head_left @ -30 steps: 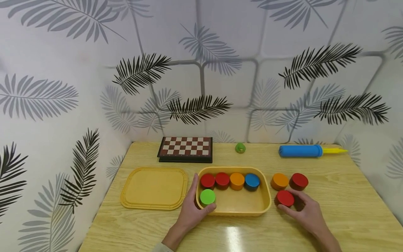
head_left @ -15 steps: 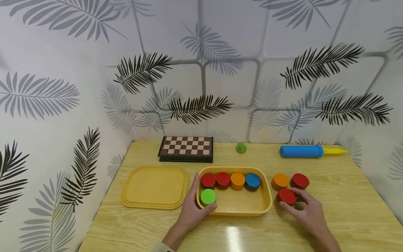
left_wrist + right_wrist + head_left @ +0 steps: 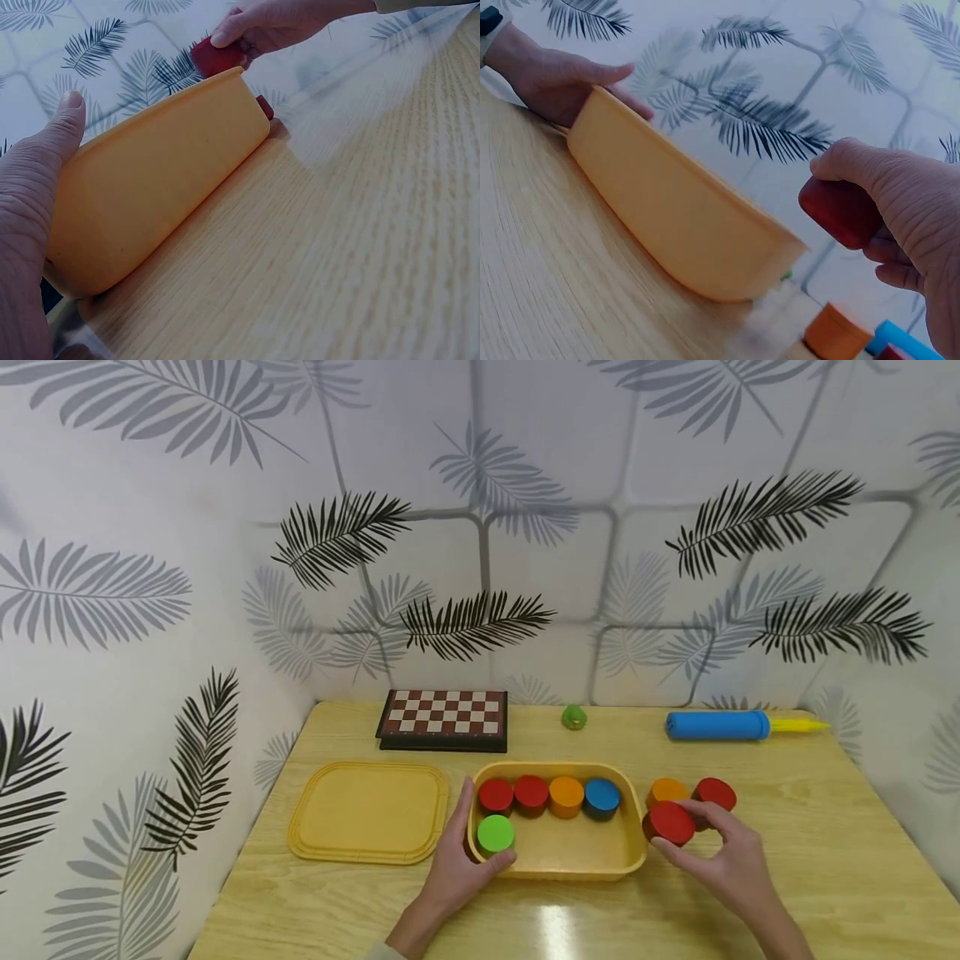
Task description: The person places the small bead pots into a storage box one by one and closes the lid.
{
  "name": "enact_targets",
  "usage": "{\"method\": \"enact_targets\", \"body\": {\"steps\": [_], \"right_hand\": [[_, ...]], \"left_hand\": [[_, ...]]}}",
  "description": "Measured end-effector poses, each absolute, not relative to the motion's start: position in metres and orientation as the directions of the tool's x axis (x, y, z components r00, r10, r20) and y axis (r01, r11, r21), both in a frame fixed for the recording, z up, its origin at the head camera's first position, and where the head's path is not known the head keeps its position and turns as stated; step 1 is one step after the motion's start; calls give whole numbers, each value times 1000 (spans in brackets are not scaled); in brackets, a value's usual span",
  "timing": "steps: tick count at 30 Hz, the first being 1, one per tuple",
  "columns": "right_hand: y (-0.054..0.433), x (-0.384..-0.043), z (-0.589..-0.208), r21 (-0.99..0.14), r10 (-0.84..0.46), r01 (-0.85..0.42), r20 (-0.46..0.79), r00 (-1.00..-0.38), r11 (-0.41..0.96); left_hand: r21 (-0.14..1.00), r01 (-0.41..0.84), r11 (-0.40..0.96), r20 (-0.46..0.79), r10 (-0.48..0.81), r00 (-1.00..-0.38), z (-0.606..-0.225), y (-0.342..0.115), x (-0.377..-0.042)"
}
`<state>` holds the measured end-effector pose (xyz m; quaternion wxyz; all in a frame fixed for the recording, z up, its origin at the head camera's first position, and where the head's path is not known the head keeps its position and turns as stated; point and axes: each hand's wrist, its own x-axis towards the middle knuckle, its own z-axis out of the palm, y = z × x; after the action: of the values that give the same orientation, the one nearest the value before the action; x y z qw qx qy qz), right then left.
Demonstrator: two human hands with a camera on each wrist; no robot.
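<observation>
My left hand (image 3: 456, 870) holds the left end of a yellow plastic box (image 3: 577, 847), thumb over the near rim and fingers along the side. Inside are two red cylinders, an orange cylinder (image 3: 566, 795), a blue cylinder (image 3: 602, 797) and, near my thumb, a green cylinder (image 3: 496, 834). Between thumb and fingers my right hand (image 3: 726, 864) pinches another short red cylinder (image 3: 672, 823), tilted, just off the box's right end. The right wrist view shows this red cylinder (image 3: 841, 211) raised above the table, beside the box wall (image 3: 675, 202).
Behind the right hand stand one more orange cylinder (image 3: 667, 792) and a red cylinder (image 3: 716, 802). A yellow lid (image 3: 367, 814) lies left of the box. Along the back are a chessboard case (image 3: 442, 720), a small green toy (image 3: 574, 717) and a blue pump (image 3: 717, 725) with a yellow nozzle.
My right hand has lifted the red cylinder off the table and brought it slightly left, to the box's right rim. The left hand keeps its place on the box.
</observation>
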<state>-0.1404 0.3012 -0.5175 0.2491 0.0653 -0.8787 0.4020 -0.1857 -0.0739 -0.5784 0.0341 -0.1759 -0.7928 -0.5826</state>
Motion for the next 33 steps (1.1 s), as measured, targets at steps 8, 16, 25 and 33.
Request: {"method": "enact_targets", "body": {"steps": [8,16,25,33], "right_hand": [[276,-158,-507,-665,-68,-434,501,-863,607],[249,-175,-506,-633,-228,-479,438,-869,608],[215,-190,-513,-607,-393,-461,253,-884,647],[189,-198,-516,-577,-438,-443,158,-885,687]], "left_hand": [[919,303,253,245,238,-940,-580,-73,-186],[922,303,239,247,239,-939,-579,-72,-185],[919,305,249,244,246,-938,-575,-72,-183],[920,295,257,232,248,-941,-576,-75,-184]]}}
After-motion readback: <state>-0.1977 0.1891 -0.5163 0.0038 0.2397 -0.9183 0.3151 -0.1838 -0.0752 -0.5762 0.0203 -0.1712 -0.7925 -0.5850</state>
